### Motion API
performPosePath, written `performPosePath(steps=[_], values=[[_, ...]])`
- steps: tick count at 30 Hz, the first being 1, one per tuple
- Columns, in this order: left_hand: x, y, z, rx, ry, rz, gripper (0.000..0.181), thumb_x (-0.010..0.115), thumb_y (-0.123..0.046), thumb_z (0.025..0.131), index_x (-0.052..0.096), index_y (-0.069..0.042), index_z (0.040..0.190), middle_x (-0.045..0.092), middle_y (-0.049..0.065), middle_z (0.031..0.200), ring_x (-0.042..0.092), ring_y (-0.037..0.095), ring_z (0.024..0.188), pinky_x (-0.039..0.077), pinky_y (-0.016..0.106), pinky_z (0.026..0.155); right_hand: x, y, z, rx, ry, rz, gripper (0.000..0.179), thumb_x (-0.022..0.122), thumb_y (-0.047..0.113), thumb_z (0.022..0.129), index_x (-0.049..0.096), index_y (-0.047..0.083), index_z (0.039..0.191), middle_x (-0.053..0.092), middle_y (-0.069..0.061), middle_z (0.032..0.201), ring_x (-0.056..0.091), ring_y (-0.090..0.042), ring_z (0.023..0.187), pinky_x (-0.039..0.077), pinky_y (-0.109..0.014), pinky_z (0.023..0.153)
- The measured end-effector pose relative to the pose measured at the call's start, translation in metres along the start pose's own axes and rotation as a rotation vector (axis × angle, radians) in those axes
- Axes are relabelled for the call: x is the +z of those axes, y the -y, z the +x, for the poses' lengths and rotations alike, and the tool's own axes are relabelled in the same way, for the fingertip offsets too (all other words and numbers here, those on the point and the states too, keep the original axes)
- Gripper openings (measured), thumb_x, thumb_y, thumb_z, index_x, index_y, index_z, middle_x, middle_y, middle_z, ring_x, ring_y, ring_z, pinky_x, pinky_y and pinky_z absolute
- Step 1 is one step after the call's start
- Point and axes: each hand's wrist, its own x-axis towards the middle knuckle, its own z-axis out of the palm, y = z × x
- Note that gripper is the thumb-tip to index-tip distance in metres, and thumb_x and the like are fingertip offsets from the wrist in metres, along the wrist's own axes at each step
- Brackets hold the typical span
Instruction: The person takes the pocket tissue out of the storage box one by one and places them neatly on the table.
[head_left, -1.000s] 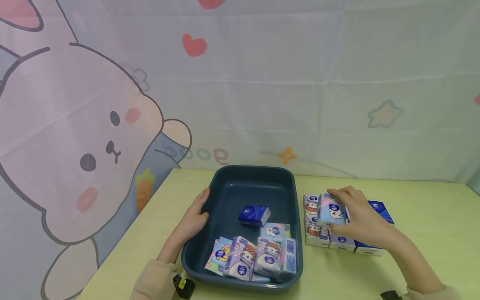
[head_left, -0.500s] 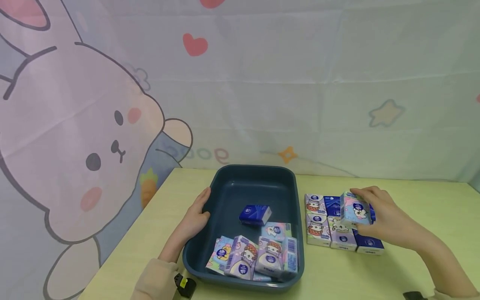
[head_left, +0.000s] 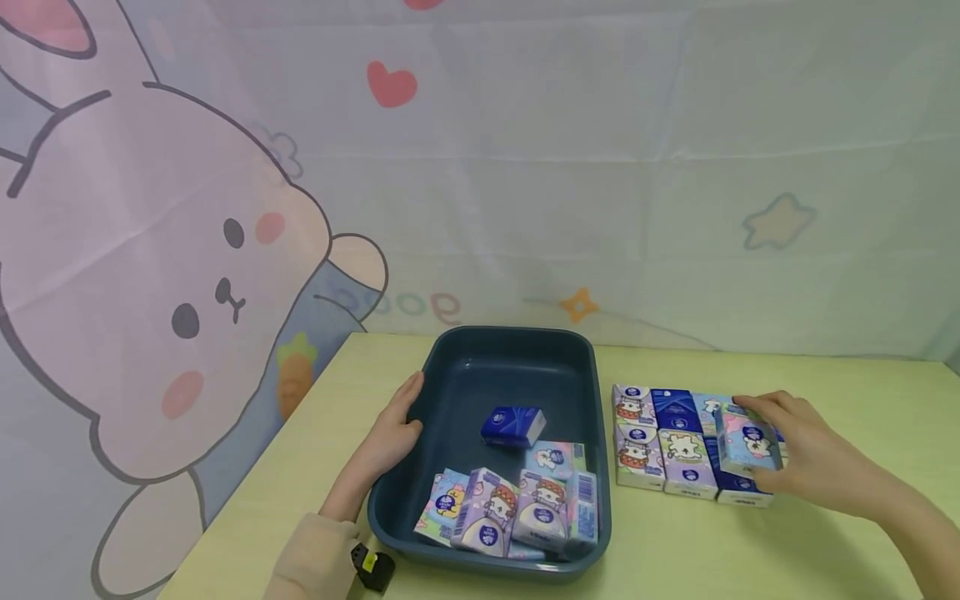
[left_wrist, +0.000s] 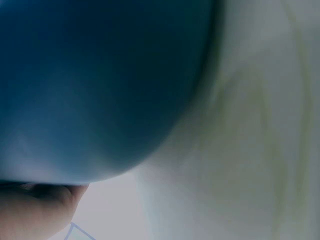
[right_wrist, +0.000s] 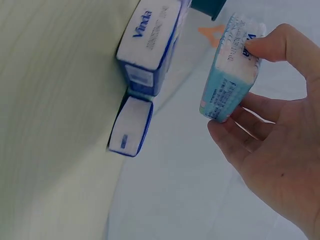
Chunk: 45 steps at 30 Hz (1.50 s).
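Note:
My right hand (head_left: 810, 458) pinches a light-blue and pink tissue pack (head_left: 752, 442) between thumb and fingers, over the right end of a tissue-pack block. In the right wrist view the held pack (right_wrist: 231, 67) is apart from the blue-edged packs (right_wrist: 149, 42). That block has two purple packs (head_left: 639, 454) at its left, then a dark-blue pack (head_left: 675, 410), a purple pack with a white character (head_left: 688, 462) and a light-blue pack (head_left: 708, 408); more are partly hidden by the hand. My left hand (head_left: 388, 432) rests along the left side of a dark-blue basin (head_left: 480, 354), fingers fairly straight.
Several tissue packs lie in the basin's near half, purple ones (head_left: 486, 510) among them. A blue pack (head_left: 513, 426) sits alone near its middle. Under everything is a pale yellow-green table (head_left: 675, 550), backed by a printed cloth (head_left: 540, 183).
My right hand has carried the light-blue and pink pack rightward across the block, uncovering packs behind it. The left hand and basin have stayed in place.

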Motion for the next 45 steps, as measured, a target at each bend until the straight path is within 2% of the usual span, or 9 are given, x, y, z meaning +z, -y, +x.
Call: performPosePath(steps=[8,14,19,23,24,26,36,45], values=[[0.000,-0.002,0.000,-0.002,0.008,-0.005,0.069,0.036,0.006,0.088,0.015,-0.003,0.153,0.009,0.014,0.163,0.006,0.035,0.151,0.009,0.056,0.119,0.000,-0.019,-0.008,0.036,0.034,-0.040,0.091,0.083,0.020,0.063,0.039,-0.010,0.137,0.045,-0.023,0.125,0.043,-0.040,0.109,0.044,-0.063,0.086],[0.000,-0.002,-0.001,0.004,0.006,0.000,0.069,0.036,0.008,0.087,0.015,-0.001,0.153,0.009,0.015,0.162,0.006,0.037,0.150,0.010,0.056,0.119,-0.003,-0.032,-0.012,0.070,0.087,-0.008,0.091,0.083,0.021,0.065,0.038,-0.010,0.138,0.044,-0.026,0.128,0.048,-0.045,0.110,0.044,-0.066,0.085],[0.000,-0.001,-0.002,0.019,0.010,-0.003,0.070,0.035,0.010,0.086,0.015,0.001,0.153,0.009,0.017,0.162,0.005,0.038,0.150,0.010,0.057,0.119,-0.006,-0.041,-0.015,0.084,0.122,0.012,0.088,0.081,0.015,0.065,0.037,-0.012,0.137,0.046,-0.029,0.126,0.051,-0.050,0.108,0.047,-0.064,0.084],[0.000,-0.001,-0.002,0.021,0.009,-0.001,0.070,0.036,0.009,0.086,0.015,0.000,0.153,0.009,0.017,0.162,0.006,0.038,0.150,0.010,0.056,0.119,-0.006,-0.046,-0.016,0.074,0.119,-0.032,0.087,0.082,0.011,0.063,0.039,-0.014,0.134,0.047,-0.030,0.124,0.051,-0.044,0.104,0.049,-0.056,0.080],[0.000,-0.001,-0.002,0.020,0.008,0.001,0.070,0.036,0.009,0.087,0.015,0.000,0.153,0.009,0.017,0.162,0.006,0.037,0.150,0.010,0.056,0.119,-0.006,-0.047,-0.016,0.079,0.122,-0.055,0.086,0.082,0.012,0.062,0.040,-0.013,0.134,0.047,-0.030,0.124,0.051,-0.041,0.103,0.050,-0.051,0.080],[0.000,-0.001,-0.002,0.022,0.004,-0.001,0.069,0.036,0.009,0.087,0.016,0.000,0.152,0.009,0.017,0.162,0.006,0.038,0.150,0.010,0.057,0.119,-0.005,-0.048,-0.017,0.075,0.126,-0.065,0.086,0.082,0.011,0.061,0.041,-0.013,0.133,0.047,-0.030,0.125,0.050,-0.041,0.103,0.049,-0.050,0.080],[-0.001,-0.003,-0.004,0.020,0.003,-0.005,0.069,0.036,0.010,0.087,0.016,0.001,0.152,0.010,0.018,0.162,0.006,0.038,0.150,0.010,0.057,0.119,0.005,-0.049,-0.018,0.053,0.128,-0.076,0.088,0.081,0.008,0.056,0.042,-0.014,0.132,0.046,-0.030,0.126,0.044,-0.051,0.112,0.042,-0.067,0.087],[-0.001,-0.001,-0.002,0.013,0.005,-0.008,0.070,0.036,0.009,0.087,0.016,0.000,0.153,0.009,0.017,0.162,0.006,0.037,0.150,0.009,0.056,0.119,0.010,-0.049,-0.017,0.053,0.135,-0.091,0.088,0.081,0.007,0.057,0.041,-0.014,0.132,0.046,-0.028,0.125,0.044,-0.051,0.111,0.044,-0.065,0.086]])
